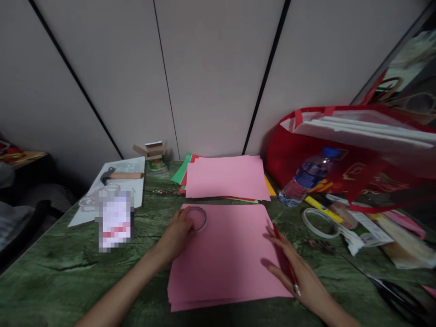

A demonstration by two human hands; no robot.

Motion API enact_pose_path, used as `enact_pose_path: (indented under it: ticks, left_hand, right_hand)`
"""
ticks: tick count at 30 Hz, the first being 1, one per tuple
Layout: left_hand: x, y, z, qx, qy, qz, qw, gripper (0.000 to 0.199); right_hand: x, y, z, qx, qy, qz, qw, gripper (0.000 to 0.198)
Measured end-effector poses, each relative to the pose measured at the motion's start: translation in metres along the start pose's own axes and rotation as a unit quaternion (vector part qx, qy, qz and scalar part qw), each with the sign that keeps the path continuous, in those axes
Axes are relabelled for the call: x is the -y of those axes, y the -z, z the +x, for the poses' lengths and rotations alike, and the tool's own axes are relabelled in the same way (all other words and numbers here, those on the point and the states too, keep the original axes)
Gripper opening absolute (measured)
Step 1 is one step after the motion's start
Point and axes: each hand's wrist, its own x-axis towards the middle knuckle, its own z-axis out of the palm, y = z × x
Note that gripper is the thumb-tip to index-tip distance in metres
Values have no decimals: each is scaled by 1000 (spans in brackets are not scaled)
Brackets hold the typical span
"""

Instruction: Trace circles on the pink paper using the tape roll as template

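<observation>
A stack of pink paper sheets (231, 259) lies before me on the table. At its upper left corner, my left hand (180, 229) is closed on a thin round ring (205, 220), which rests on the top sheet; its exact kind is unclear. A red pencil (286, 256) slants along my right hand (299, 268), held between the fingers and thumb. Those fingers are loosely spread over the right edge of the stack. Behind it, a second pink sheet pile (226, 177) covers green, red and yellow sheets, whose edges show.
A hammer (126, 175) lies on a white board (139, 195) at left, near a small open box (156, 163). At right are a water bottle (306, 177), a white tape roll (308, 227), scissors (391, 288) and a red bag (282, 145). A grey wall (211, 81) stands behind.
</observation>
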Motion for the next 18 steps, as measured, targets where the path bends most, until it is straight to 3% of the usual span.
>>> enact_pose_path:
  ticks: [3, 5, 11, 18]
  left_hand:
    - [-4, -14, 0, -122, 14, -12, 992, 11]
    - [-13, -27, -2, -164, -13, 2, 986, 12]
    - [-55, -69, -10, -79, -141, 87, 983, 23]
    - [-67, -79, 0, -23, -138, 119, 983, 38]
  right_hand:
    - [3, -3, 3, -6, 5, 5, 1000, 53]
    - [4, -4, 5, -9, 7, 11, 1000, 52]
    - [4, -8, 5, -29, 18, 18, 999, 51]
    - [2, -10, 5, -27, 12, 9, 1000, 50]
